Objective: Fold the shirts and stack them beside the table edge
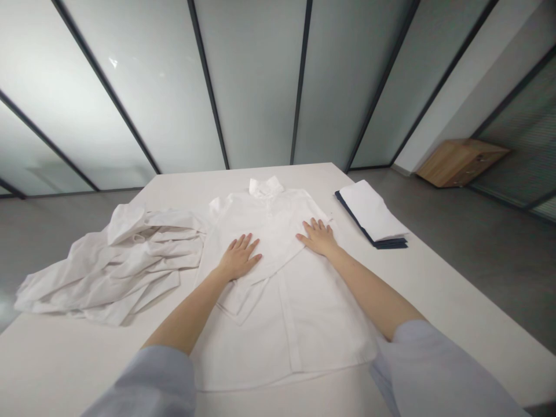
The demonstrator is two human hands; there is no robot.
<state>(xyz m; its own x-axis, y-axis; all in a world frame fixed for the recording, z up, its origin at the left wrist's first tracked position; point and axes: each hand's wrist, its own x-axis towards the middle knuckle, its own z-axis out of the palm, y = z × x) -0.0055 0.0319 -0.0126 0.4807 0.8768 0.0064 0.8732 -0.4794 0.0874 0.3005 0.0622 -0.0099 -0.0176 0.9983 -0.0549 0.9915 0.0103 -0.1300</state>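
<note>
A white button-up shirt point(260, 341) lies spread on the table before me, its collar pointing away and its hem towards me. One sleeve is laid slantwise across the front, with its cuff near the left side. My left hand point(240, 256) rests flat on this sleeve, fingers spread. On the right side of the shirt's upper body, my right hand point(319, 236) presses down, also with the palm flat and fingers apart. The other sleeve cannot be made out clearly.
A rumpled heap of white clothing point(143, 255) lies on the left and hangs past the table's edge. At the right edge sits a folded stack of white and dark navy cloth point(369, 211). The white table point(456, 307) stands before frosted glass panels; a wooden cabinet point(456, 163) is beyond.
</note>
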